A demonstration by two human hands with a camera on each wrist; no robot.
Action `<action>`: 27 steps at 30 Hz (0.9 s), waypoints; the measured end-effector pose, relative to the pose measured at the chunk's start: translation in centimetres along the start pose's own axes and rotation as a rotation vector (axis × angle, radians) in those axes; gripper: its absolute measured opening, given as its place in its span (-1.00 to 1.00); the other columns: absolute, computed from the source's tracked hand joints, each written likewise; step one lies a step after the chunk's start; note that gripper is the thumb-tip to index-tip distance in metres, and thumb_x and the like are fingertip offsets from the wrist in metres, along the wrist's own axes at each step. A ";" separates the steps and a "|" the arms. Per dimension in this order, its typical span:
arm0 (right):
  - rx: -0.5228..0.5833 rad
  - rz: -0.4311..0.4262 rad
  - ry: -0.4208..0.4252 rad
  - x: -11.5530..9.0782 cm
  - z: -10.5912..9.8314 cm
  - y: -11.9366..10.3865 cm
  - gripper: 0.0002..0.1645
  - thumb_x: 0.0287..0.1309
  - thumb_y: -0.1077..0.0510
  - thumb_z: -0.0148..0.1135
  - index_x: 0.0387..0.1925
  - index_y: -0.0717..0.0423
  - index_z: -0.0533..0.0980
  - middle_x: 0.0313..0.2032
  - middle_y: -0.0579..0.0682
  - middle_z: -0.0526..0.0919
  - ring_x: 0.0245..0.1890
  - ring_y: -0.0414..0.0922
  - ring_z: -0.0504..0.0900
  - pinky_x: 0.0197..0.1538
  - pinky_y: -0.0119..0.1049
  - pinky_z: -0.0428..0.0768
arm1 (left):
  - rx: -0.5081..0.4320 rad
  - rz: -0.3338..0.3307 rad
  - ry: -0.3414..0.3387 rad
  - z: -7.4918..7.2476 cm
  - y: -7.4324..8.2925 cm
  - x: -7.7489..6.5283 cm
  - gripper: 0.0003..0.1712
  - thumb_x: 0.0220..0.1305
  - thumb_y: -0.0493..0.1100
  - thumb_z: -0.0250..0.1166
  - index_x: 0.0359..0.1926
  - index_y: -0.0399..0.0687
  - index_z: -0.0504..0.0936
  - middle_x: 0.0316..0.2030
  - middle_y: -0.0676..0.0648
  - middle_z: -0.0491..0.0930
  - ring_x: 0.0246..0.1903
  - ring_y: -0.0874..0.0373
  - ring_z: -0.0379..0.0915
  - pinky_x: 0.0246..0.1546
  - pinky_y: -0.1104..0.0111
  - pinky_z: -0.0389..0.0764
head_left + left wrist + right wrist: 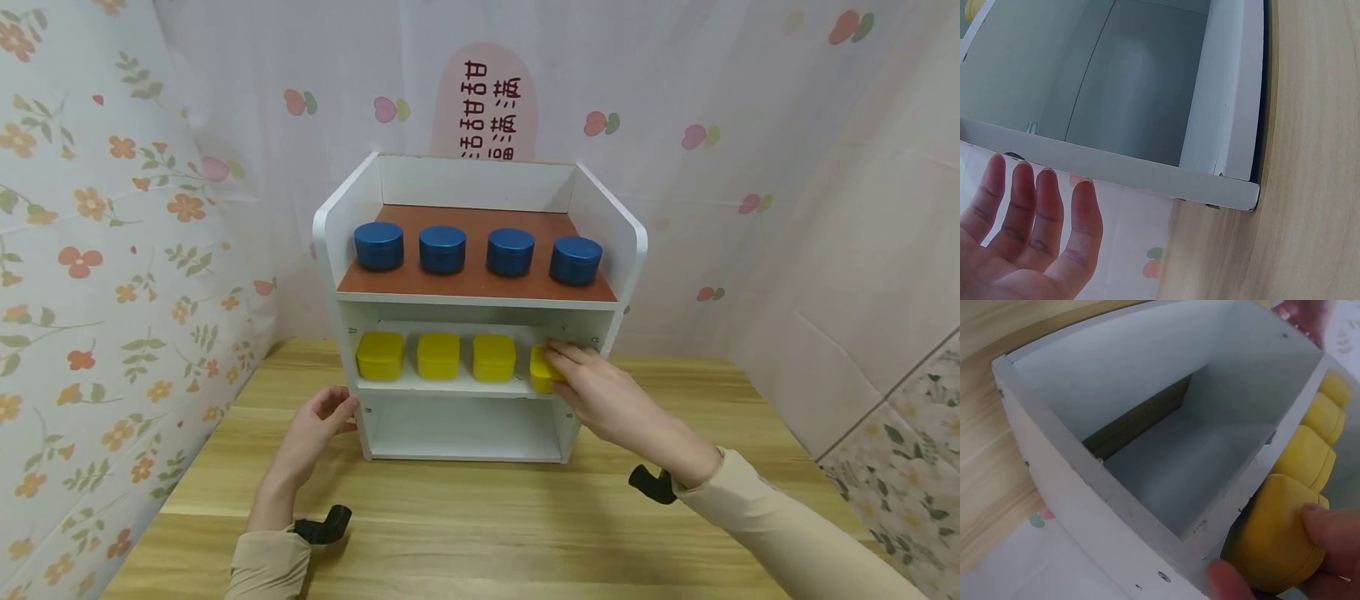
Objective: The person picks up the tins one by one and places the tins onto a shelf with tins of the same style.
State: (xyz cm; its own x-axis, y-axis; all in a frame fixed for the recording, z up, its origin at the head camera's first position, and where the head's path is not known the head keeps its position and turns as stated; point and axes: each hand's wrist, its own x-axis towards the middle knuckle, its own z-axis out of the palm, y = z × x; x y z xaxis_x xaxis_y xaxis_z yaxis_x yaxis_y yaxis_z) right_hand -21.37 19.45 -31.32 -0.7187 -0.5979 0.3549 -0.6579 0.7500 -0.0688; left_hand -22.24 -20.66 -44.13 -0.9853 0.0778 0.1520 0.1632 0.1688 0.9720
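Note:
A white shelf unit (pixel 465 427) stands on the wooden table. Its middle shelf bears a row of yellow square tins, the leftmost tin (pixel 380 357) near the left wall. At the row's right end my right hand (pixel 611 400) grips a yellow tin (pixel 543 371) between thumb and fingers; the right wrist view shows this yellow tin (pixel 1275 534) at the shelf's front edge. My left hand (pixel 315 429) is beside the unit's left wall, fingers loosely bent and holding nothing. In the left wrist view its fingertips lie close to the white side panel (pixel 1116 164); contact is unclear.
Several round blue tins, one of them (pixel 442 249) left of centre, stand in a row on the brown top shelf (pixel 480 287). Below the yellow tins is a bottom compartment (pixel 465 429). Floral curtains (pixel 90 275) hang behind and to the left. The wooden table (pixel 480 533) extends in front.

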 end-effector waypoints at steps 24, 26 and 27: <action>-0.326 0.028 0.146 -0.2 1.7 -0.4 -0.38 0.15 0.18 0.40 0.23 0.26 0.44 0.19 0.19 0.50 0.20 0.12 0.44 0.03 -0.02 0.61 | -0.007 -0.001 0.010 -0.1 0.0 -0.1 -0.55 0.45 -0.03 0.17 0.05 -0.38 0.42 -0.07 -0.21 0.50 -0.09 0.15 0.48 -0.06 0.30 0.62; -0.294 0.022 0.177 -0.4 1.8 -0.5 -0.35 0.14 0.15 0.41 0.24 0.23 0.44 0.20 0.21 0.48 0.20 0.14 0.42 -0.05 0.02 0.63 | -0.008 0.001 0.010 0.0 0.1 -0.1 -0.56 0.45 -0.04 0.16 0.05 -0.38 0.42 -0.08 -0.20 0.50 -0.09 0.16 0.48 -0.06 0.30 0.62; -0.281 0.021 0.193 -0.5 1.8 -0.6 -0.35 0.13 0.13 0.41 0.24 0.21 0.44 0.20 0.21 0.46 0.20 0.15 0.42 -0.12 0.03 0.65 | -0.011 0.001 0.010 0.1 0.2 -0.1 -0.56 0.45 -0.05 0.16 0.05 -0.39 0.42 -0.08 -0.20 0.50 -0.09 0.16 0.48 -0.05 0.28 0.62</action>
State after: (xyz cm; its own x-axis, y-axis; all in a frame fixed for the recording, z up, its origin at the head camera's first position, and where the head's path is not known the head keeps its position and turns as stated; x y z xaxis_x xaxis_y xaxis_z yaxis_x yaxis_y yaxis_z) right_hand -21.02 18.80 -33.10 -0.6578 -0.5374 0.5277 -0.5364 0.8261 0.1726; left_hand -22.12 -20.58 -43.96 -0.9856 0.0682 0.1547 0.1637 0.1577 0.9738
